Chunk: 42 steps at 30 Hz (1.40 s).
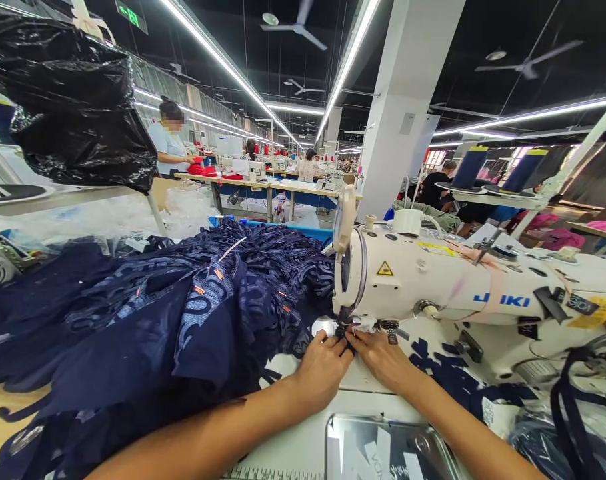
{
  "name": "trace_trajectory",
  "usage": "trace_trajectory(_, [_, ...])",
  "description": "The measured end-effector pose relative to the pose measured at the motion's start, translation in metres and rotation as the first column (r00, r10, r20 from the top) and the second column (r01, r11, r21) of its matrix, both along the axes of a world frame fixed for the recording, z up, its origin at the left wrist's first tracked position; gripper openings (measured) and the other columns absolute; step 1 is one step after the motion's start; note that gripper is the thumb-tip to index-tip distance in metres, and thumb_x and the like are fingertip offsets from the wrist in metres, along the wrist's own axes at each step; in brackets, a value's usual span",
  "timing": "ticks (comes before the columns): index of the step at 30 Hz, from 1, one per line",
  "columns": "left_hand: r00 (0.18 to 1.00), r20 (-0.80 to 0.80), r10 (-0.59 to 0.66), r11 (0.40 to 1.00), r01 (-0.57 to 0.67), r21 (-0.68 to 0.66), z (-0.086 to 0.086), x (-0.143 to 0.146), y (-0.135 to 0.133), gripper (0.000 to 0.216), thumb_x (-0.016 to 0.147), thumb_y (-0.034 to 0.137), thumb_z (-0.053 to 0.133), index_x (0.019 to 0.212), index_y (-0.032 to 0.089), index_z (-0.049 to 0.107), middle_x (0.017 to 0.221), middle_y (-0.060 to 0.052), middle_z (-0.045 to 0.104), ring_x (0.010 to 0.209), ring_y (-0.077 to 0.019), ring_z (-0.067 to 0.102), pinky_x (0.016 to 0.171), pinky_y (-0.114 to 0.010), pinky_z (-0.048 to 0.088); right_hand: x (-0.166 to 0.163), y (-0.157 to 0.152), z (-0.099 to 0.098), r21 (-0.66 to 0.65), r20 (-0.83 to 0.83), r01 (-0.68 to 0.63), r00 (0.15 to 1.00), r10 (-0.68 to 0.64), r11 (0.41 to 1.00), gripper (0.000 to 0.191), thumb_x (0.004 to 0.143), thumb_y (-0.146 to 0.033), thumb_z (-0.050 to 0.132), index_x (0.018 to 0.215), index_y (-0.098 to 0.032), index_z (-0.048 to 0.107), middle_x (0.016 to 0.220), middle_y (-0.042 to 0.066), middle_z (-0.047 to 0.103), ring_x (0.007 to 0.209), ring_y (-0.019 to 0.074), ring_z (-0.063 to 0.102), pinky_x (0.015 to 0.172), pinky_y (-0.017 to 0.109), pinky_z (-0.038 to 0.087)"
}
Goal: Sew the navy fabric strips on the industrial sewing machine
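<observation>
A white JUKI sewing machine (433, 283) lies across the table on the right. My left hand (323, 367) and my right hand (380, 357) meet just in front of its needle area (343, 327). The fingertips of both are pressed together on a small dark piece of fabric (343, 333) under the presser foot. A large heap of navy patterned garments (147, 320) with small orange tags lies to the left of my left arm.
A metal tray (383, 447) with white labels sits near the table's front edge. More navy fabric (453, 380) lies under the machine arm. Black plastic bag (73, 100) hangs upper left. Other workers (169, 143) sit at distant tables. A white pillar (407, 100) stands behind.
</observation>
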<state>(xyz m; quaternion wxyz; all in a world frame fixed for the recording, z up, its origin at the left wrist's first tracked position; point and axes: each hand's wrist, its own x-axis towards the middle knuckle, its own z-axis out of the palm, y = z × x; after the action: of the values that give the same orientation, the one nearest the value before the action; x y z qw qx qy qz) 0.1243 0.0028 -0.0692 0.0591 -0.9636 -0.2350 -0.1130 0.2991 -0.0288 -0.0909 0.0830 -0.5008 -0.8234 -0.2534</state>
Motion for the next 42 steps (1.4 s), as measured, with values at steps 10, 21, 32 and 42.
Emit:
trace_trajectory(10, [0.981, 0.181, -0.071, 0.990, 0.091, -0.105, 0.000, -0.013, 0.002, 0.030, 0.073, -0.001, 0.046, 0.095, 0.015, 0.057, 0.093, -0.003, 0.066, 0.091, -0.0183, 0.056, 0.081, -0.034, 0.033, -0.004, 0.000, 0.018, 0.057, -0.050, -0.072, 0.996, 0.075, 0.996, 0.033, 0.080, -0.006, 0.038, 0.104, -0.012, 0.060, 0.092, 0.012, 0.065, 0.072, 0.0200, 0.058, 0.060, 0.030, 0.048])
trace_trajectory(21, [0.972, 0.230, -0.046, 0.990, 0.076, -0.122, 0.013, -0.027, 0.022, 0.025, 0.078, 0.005, 0.044, 0.089, 0.015, 0.064, 0.078, -0.004, 0.057, 0.078, -0.0183, 0.050, 0.069, -0.030, 0.036, -0.014, -0.004, 0.011, -0.038, -0.363, -0.181, 0.919, 0.155, 0.983, 0.028, 0.087, -0.015, 0.037, 0.099, -0.016, 0.062, 0.092, 0.010, 0.061, 0.083, 0.0195, 0.057, 0.073, 0.033, 0.049])
trace_trajectory(32, [0.985, 0.168, -0.030, 0.985, 0.058, -0.165, 0.009, -0.025, 0.023, 0.030, 0.082, 0.006, 0.045, 0.097, 0.022, 0.065, 0.083, -0.003, 0.055, 0.083, -0.0183, 0.046, 0.070, -0.030, 0.034, -0.001, 0.002, 0.006, -0.148, -0.581, -0.296, 0.798, 0.159, 0.944, 0.027, 0.087, -0.018, 0.041, 0.099, -0.021, 0.064, 0.097, 0.006, 0.063, 0.088, 0.0153, 0.060, 0.079, 0.029, 0.048])
trace_trajectory(42, [0.994, 0.029, -0.105, 0.989, 0.107, -0.104, 0.012, -0.030, 0.019, 0.030, 0.079, 0.009, 0.052, 0.108, 0.014, 0.056, 0.112, -0.009, 0.058, 0.105, -0.0250, 0.048, 0.092, -0.046, 0.027, -0.008, -0.006, 0.016, -0.109, -0.333, -0.233, 0.924, 0.185, 0.966, 0.027, 0.088, -0.014, 0.036, 0.101, -0.017, 0.059, 0.098, 0.009, 0.059, 0.085, 0.0177, 0.057, 0.073, 0.031, 0.049])
